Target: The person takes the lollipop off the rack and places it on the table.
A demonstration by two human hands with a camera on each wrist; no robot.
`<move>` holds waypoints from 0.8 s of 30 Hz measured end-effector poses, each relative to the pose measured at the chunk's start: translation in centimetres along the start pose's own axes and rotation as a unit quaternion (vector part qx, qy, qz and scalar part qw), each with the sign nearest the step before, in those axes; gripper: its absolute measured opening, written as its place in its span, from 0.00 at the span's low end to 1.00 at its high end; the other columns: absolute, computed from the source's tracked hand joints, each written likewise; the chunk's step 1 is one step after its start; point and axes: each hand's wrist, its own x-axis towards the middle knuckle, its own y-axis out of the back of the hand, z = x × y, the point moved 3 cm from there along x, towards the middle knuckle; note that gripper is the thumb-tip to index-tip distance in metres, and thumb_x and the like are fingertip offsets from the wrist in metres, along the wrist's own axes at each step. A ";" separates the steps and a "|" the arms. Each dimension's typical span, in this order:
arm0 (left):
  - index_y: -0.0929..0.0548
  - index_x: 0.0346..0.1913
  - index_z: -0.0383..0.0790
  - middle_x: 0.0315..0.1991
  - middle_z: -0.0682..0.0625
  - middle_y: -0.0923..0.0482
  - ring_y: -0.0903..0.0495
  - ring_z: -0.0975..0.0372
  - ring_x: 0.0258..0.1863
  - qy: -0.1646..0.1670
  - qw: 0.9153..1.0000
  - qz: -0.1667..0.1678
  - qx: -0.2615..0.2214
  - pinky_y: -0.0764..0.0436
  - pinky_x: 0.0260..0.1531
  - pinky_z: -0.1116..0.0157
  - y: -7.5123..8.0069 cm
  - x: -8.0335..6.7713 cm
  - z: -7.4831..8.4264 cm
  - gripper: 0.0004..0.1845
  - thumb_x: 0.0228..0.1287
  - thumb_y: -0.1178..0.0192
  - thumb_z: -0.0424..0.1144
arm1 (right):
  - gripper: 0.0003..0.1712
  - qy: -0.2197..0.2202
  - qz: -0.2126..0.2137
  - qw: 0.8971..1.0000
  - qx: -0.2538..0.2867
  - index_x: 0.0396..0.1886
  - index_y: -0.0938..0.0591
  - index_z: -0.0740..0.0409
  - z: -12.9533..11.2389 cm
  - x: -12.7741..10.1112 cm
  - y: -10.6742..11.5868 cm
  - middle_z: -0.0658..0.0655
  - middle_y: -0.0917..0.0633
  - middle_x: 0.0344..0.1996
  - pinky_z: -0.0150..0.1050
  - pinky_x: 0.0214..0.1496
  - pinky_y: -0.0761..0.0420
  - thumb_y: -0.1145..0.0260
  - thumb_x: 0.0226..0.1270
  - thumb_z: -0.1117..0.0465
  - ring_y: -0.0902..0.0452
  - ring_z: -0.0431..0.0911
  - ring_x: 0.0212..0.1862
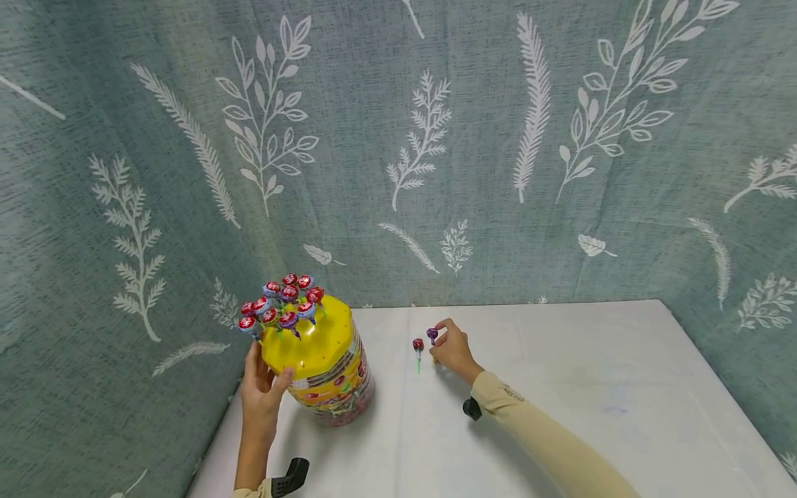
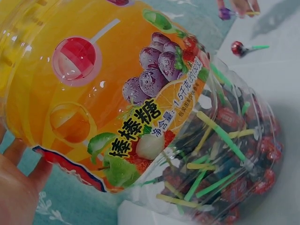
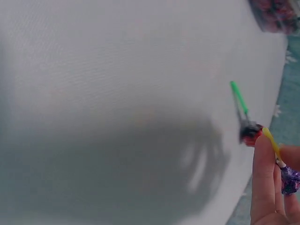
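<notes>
My left hand [image 1: 260, 398] holds a large clear plastic jar [image 1: 341, 391] at its upper left side, thumb near the lid's front edge. The yellow lid [image 1: 320, 339] bears several wrapped lollipops [image 1: 288, 293] standing with heads up, clustered on its left part. Inside the jar, the left wrist view shows many lollipops with green and yellow sticks [image 2: 228, 143]. My right hand [image 1: 456, 353] pinches a purple-wrapped lollipop [image 3: 290, 180] by its yellow stick [image 3: 271, 143]. Just left of that hand, a red lollipop [image 1: 418, 344] with a green stick lies on the table.
The white table [image 1: 560, 387] stretches to the right of the jar. A teal curtain [image 1: 473, 152] with white leaf patterns hangs behind and on both sides. Black wrist devices [image 1: 472, 409] sit on both forearms.
</notes>
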 end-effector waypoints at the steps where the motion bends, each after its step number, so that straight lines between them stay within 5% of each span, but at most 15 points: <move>1: 0.48 0.74 0.50 0.71 0.49 0.44 0.37 0.61 0.63 0.000 1.000 -0.001 0.001 0.30 0.52 0.77 -0.1 0.0 0.0 0.41 0.61 0.43 0.27 | 0.25 -0.004 0.002 1.000 -0.009 0.46 0.26 0.65 0.3 0.0 0.0 0.57 0.22 0.23 0.35 0.21 0.22 0.31 0.45 0.76 0.25 0.43 0.18; 11: 0.48 0.74 0.51 0.70 0.48 0.43 0.36 0.61 0.62 -0.001 1.000 -0.005 -0.001 0.30 0.52 0.77 -0.2 -0.1 0.0 0.40 0.62 0.43 0.27 | 0.24 -0.033 -0.009 0.998 -0.053 0.45 0.26 0.67 2.1 -0.1 -0.9 0.56 0.20 0.23 0.36 0.24 0.23 0.32 0.44 0.75 0.25 0.45 0.25; 24: 0.48 0.74 0.50 0.70 0.47 0.43 0.36 0.60 0.62 0.006 1.000 0.003 -0.008 0.30 0.52 0.77 -0.1 -0.2 0.1 0.40 0.62 0.44 0.26 | 0.23 -0.043 0.000 0.996 -0.078 0.42 0.27 0.65 2.1 -0.4 -1.3 0.55 0.24 0.18 0.36 0.21 0.28 0.32 0.43 0.76 0.29 0.46 0.22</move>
